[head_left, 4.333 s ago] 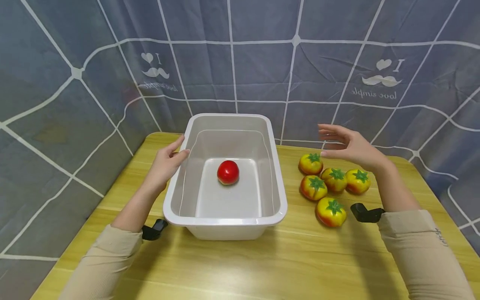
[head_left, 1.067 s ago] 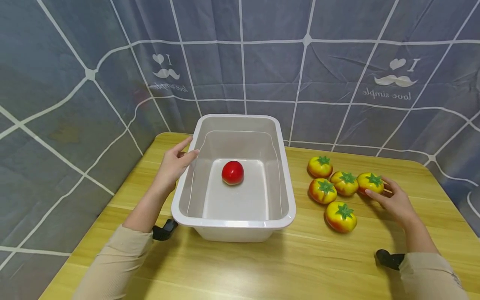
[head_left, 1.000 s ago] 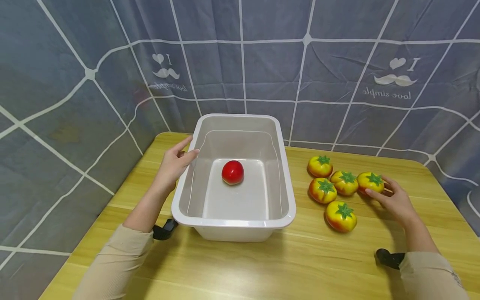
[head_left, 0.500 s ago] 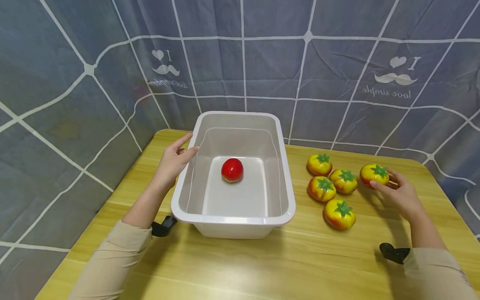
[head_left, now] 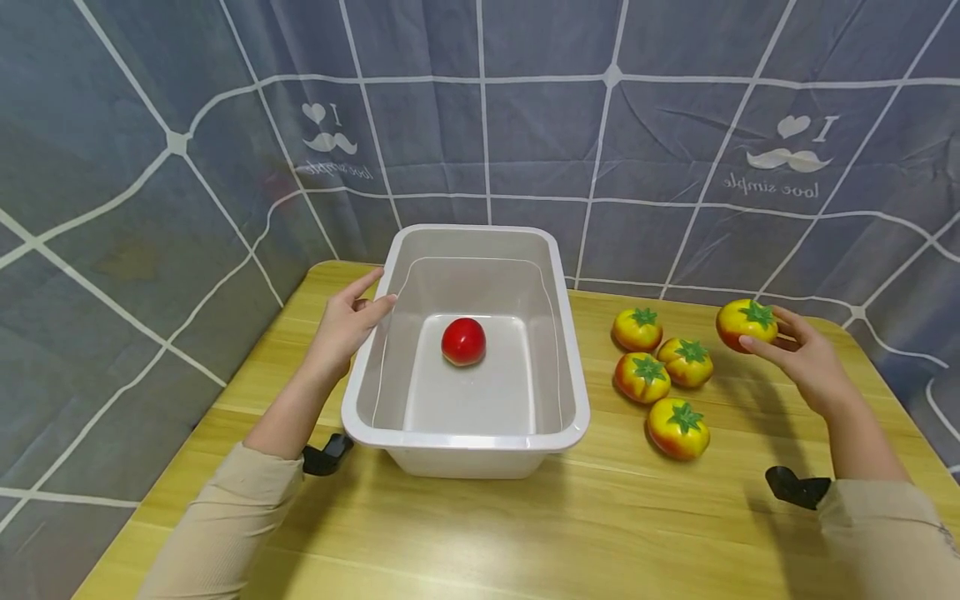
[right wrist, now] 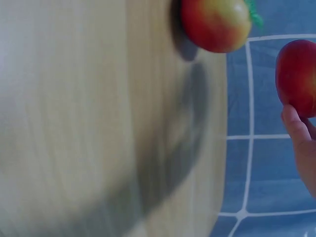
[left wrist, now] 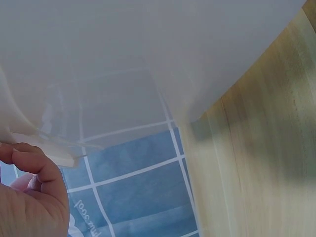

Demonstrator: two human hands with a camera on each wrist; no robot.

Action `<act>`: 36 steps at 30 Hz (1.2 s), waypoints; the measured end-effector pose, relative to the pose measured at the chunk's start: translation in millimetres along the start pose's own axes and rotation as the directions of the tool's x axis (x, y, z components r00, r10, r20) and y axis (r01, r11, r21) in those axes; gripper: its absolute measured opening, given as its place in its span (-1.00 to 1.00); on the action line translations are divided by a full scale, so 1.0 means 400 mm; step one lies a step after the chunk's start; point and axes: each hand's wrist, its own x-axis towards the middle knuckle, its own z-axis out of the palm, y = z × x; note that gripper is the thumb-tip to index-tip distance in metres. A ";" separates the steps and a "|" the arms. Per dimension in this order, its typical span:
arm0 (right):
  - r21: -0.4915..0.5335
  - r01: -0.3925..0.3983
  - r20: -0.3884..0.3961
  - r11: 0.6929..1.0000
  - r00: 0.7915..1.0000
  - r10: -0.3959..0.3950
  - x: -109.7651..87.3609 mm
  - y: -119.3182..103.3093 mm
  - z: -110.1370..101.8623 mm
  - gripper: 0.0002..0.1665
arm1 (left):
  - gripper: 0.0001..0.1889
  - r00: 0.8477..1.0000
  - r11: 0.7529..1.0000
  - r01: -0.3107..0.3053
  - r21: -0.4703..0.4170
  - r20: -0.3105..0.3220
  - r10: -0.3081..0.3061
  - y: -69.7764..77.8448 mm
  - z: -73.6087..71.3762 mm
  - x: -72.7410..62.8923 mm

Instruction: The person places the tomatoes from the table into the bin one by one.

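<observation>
My right hand [head_left: 813, 362] grips a yellow-red tomato [head_left: 747, 325] with a green star-shaped top, thumb on the near side and fingers at the right. It hangs above the table, its shadow and the arm's falling below; in the right wrist view the held tomato [right wrist: 298, 79] shows its red underside. My left hand [head_left: 347, 327] holds the left rim of a white plastic basin [head_left: 465, 442], thumb over the edge; the left wrist view shows curled fingers [left wrist: 37, 163] at that rim. Inside the basin a smooth red fruit [head_left: 463, 342] lies on the bottom.
Several more yellow-red tomatoes stand in a cluster right of the basin, the nearest tomato [head_left: 678, 429] a little in front of the others. They rest on a wooden table [head_left: 600, 533]. A grey-blue curtain [head_left: 525, 125] with white lines hangs behind and at the sides.
My right hand has taken hold of the rightmost tomato and lifted it up off the table, away from the cluster. My left hand stays at the basin's rim.
</observation>
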 end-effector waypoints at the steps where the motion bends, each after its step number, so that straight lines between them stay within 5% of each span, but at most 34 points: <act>1: -0.002 0.003 -0.001 1.000 1.000 -0.003 0.001 -0.006 -0.001 -0.04 | -0.38 1.000 1.000 -0.001 0.002 0.001 0.001 0.000 0.000 0.001; 36: 0.005 0.089 0.115 0.996 0.989 -0.089 0.070 -0.221 0.051 0.01 | -0.37 1.000 1.000 -0.004 -0.022 0.020 0.005 0.000 -0.002 0.003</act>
